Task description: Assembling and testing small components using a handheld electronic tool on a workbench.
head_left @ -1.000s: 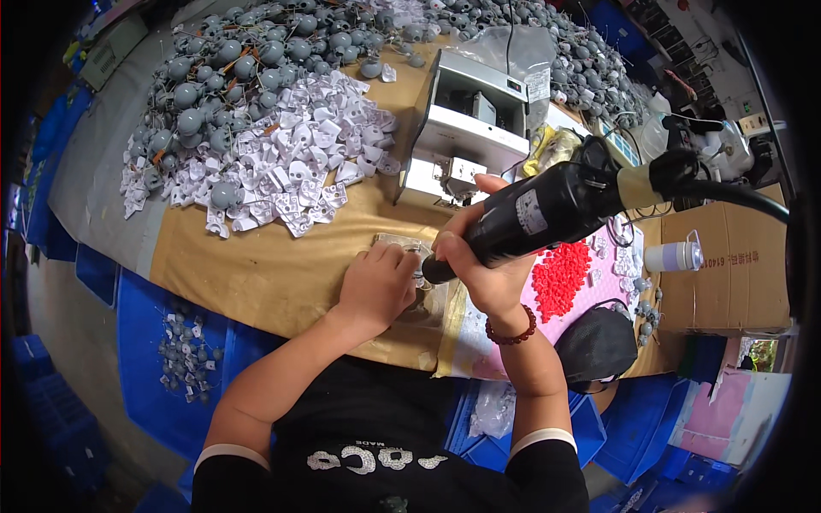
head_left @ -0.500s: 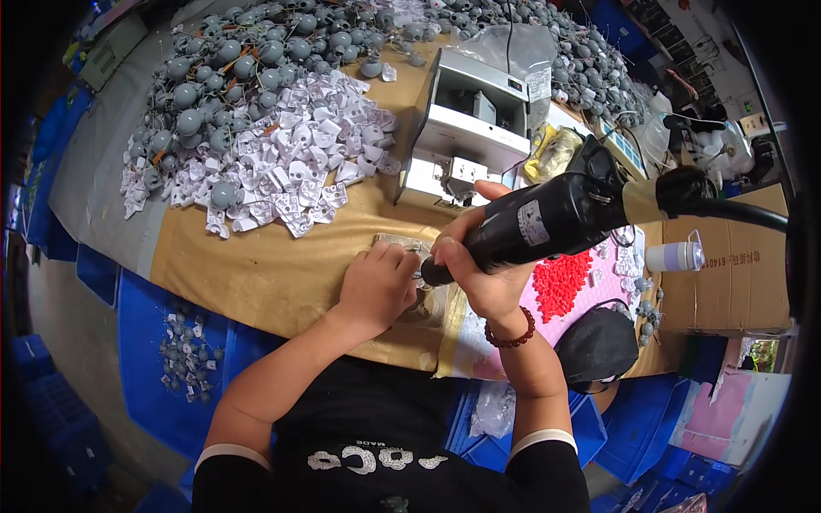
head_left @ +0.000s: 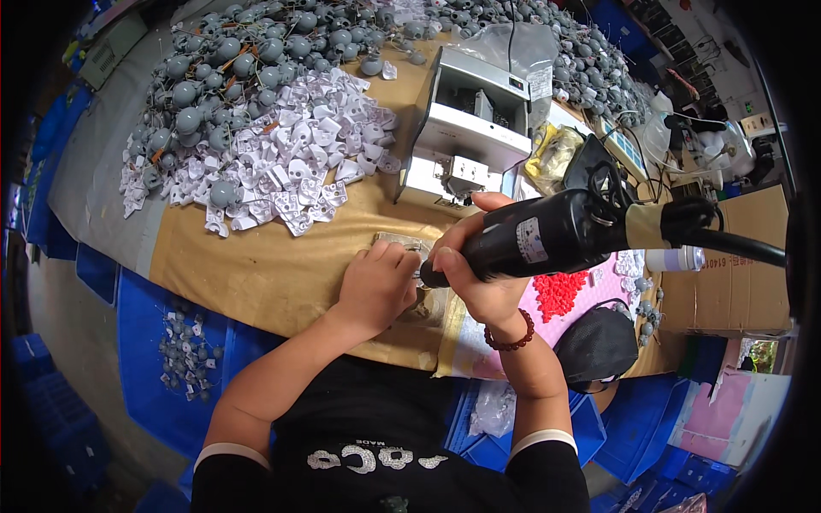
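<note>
My right hand (head_left: pixel 486 282) is wrapped round a black electric screwdriver (head_left: pixel 556 232), held at a slant with its rear end up to the right. The narrow front end points down at a small work block (head_left: pixel 428 316) on the table. My left hand (head_left: pixel 375 289) is closed over that block, fingers bent together just left of the screwdriver's nose. Whatever the left fingers hold is hidden beneath them. A red beaded bracelet (head_left: pixel 511 333) circles my right wrist.
White plastic parts (head_left: pixel 291 162) lie heaped beside grey ball-shaped parts (head_left: pixel 188 120) at the far left. A metal machine (head_left: pixel 466 128) stands beyond my hands. Small red pieces (head_left: pixel 558 293) and a black cap (head_left: pixel 599 344) lie right. Blue bins (head_left: pixel 162 402) sit below the table edge.
The screwdriver's rear end and its cable have dipped slightly toward me, and my right hand has tilted a little with it. My left hand stays in place.
</note>
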Available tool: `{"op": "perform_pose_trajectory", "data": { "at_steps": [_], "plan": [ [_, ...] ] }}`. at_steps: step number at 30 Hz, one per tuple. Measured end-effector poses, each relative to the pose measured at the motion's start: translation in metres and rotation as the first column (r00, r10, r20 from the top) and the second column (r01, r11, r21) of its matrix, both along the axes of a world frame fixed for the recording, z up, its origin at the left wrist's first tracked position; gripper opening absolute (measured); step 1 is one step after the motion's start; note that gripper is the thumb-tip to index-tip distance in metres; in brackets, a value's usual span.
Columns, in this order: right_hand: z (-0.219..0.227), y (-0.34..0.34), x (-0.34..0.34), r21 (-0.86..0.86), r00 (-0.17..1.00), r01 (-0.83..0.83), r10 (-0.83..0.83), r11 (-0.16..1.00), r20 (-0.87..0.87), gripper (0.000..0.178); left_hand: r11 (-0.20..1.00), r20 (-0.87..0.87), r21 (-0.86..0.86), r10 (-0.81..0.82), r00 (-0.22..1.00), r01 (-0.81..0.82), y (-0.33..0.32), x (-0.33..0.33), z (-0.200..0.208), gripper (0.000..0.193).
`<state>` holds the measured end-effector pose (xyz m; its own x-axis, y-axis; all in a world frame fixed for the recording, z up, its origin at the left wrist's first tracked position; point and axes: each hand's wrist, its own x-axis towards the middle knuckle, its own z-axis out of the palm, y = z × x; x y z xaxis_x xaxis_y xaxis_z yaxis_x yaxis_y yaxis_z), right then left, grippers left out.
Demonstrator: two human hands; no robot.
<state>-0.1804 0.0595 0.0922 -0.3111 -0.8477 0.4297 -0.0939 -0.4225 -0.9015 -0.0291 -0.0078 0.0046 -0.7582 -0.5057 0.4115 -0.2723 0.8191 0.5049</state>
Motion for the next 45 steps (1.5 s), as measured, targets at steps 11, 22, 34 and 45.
{"op": "perform_pose_trajectory", "data": {
  "at_steps": [11, 22, 34, 45],
  "plan": [
    [-0.017, 0.01, -0.001, 0.08, 0.98, -0.047, 0.062, 0.996, -0.19, 0.056, 0.998, 0.015, 0.058, -0.019, 1.0, 0.018, -0.003, -0.001, 0.003, 0.029],
    [-0.025, 0.008, -0.002, 0.023, 0.973, -0.072, 0.075, 0.997, -0.217, 0.052, 0.991, -0.023, 0.124, -0.046, 0.999, 0.048, -0.005, 0.001, 0.003, 0.031],
    [0.02, 0.005, -0.026, 0.216, 0.919, 0.278, -0.325, 0.936, 0.225, 0.054, 0.987, 0.078, 0.163, -0.025, 0.997, 0.012, -0.002, 0.007, 0.009, 0.042],
    [-0.112, 0.043, -0.133, 0.341, 0.807, 0.574, -0.586, 0.744, -0.08, 0.038, 0.993, -0.022, 0.111, -0.04, 0.999, 0.042, 0.004, 0.015, -0.002, 0.035]
  ]
}}
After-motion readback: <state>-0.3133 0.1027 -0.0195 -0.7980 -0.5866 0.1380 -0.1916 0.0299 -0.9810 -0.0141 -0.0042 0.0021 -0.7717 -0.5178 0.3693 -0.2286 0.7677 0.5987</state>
